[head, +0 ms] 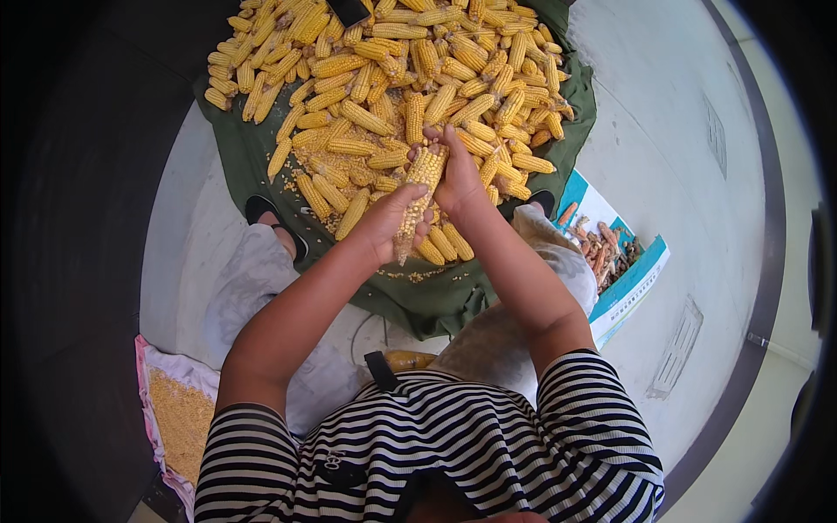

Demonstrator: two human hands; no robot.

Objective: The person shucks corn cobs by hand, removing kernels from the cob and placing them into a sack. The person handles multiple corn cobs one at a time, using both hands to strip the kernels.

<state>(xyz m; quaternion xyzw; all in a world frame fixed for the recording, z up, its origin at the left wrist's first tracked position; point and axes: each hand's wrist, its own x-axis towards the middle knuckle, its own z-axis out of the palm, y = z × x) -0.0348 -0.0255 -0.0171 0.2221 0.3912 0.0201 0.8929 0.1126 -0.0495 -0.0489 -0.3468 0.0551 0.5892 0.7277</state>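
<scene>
A dried ear of corn point(424, 178) is held between my two hands above the pile, tilted with its ragged end toward me. My left hand point(397, 221) grips its nearer part, thumb along the kernels. Around the far end curls my right hand point(456, 171), its fingertips at the kernels there. Bare patches show among the kernels at the near end. Under and beyond both hands lies a large heap of husked yellow corn ears point(366, 119), with loose kernels point(291, 180) scattered among them.
A dark green cloth point(245, 153) lies under the heap. To the right stands a cardboard box point(644, 265) holding bare cobs point(605, 252). Loose kernels point(176, 418) fill a pink-edged sheet at lower left. A dark flat object point(350, 10) rests on the far corn. My feet flank the heap.
</scene>
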